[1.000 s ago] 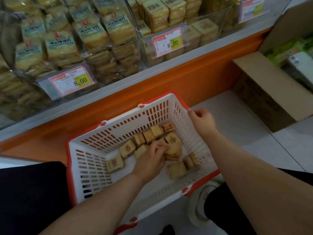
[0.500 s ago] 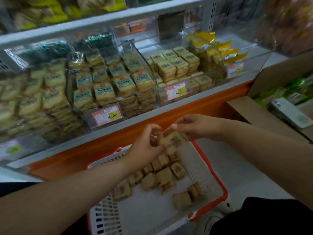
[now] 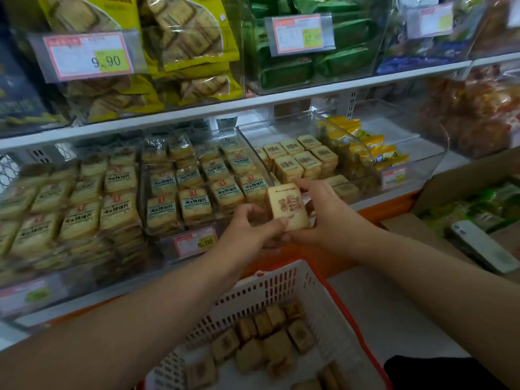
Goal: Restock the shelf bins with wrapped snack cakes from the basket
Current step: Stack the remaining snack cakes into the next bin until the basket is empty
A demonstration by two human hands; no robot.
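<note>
Both hands risen from basket to shelf front. Left hand pinches square tan wrapped snack cake at lower left; right hand grips its right edge. Cake upright before clear plastic shelf bin, half filled. White red-rimmed plastic basket below holds many cakes: restocking looks well short of done.

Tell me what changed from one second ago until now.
The left hand took cakes out of the basket and lifted them toward the shelf bins; the right hand let go of the basket rim and now holds the cakes too. The basket stayed in place, with cakes left inside.
</note>
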